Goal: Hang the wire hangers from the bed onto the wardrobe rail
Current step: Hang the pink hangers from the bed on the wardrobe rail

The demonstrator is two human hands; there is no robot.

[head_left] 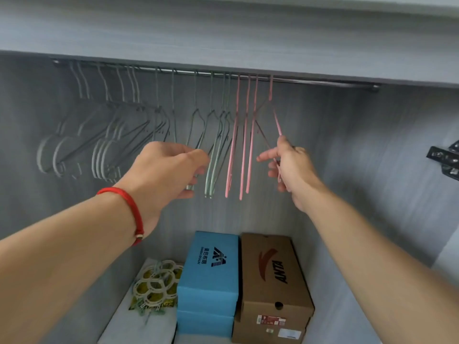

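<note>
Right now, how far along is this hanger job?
Mostly done, it seems: grey hangers, green hangers and three pink hangers already hang on the rail. In hand: the right hand pinches a fourth pink hanger, hooked on the rail, while the left hand holds a green one. The bed is out of view, so what remains is unknown.

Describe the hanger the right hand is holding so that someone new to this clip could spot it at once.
Start at the wardrobe rail under the top shelf and follow it right past the grey, then green, then pink hangers. The last pink hanger, hooked on apart from the other three pink ones, is it. It alone is turned askew, its lower wire pinched by the right hand.
</note>
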